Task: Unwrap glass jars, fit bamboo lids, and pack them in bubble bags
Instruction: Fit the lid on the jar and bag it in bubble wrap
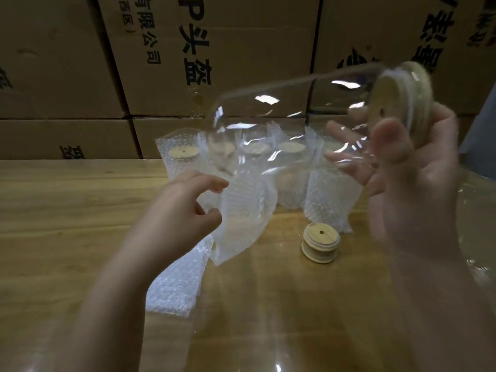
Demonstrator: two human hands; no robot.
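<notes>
A: Where is the jar?

B: In the upper right of the frame, lying almost sideways in the air. Its lid is fitted and sits at the far right end, and its base points toward the centre.

A: Who has it?

B: The right hand, blurred, is wrapped round the lid end. Its fingers show through the glass.

A: And the left hand?

B: Left of centre, pinching the top edge of a bubble bag between thumb and fingers. The bag hangs down onto the table.

A: What else is on the table?

B: A short stack of lids stands right of centre. A flat pile of bags lies below the left hand. A row of packed jars stands across the middle, behind the held bag. Cardboard boxes fill the top of the frame.
</notes>
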